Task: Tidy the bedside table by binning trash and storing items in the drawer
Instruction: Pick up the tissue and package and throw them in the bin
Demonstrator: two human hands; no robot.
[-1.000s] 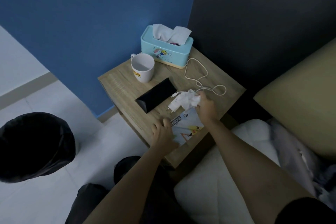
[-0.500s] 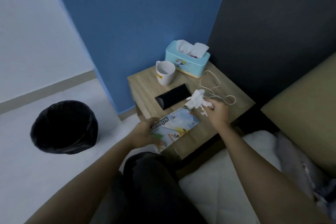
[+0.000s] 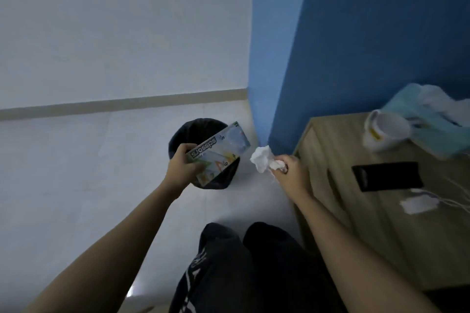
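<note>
Pale floor, blue wall. Your left hand (image 3: 181, 169) grips scissors package (image 3: 218, 151) over black bin (image 3: 201, 123). Your right hand (image 3: 290, 173) clutches crumpled tissue (image 3: 262, 160) just right of bin, near bedside table (image 3: 356, 236). Binning step; next, probably release both over opening.

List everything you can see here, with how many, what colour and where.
round black bin: one, black, on the pale floor
flat printed scissors packet: one, multicoloured, held over the bin
crumpled white tissue: one, white, held between bin and table
wooden bedside table: one, light brown, right side
white ceramic mug: one, white, table's back
pale blue tissue box: one, blue, beside the mug
flat black phone: one, black, mid-table
white charger with cable: one, white, beside the phone
legs: two, dark trousers, bottom centre
hands: two; left hand grips the packet, right hand grips the tissue
</note>
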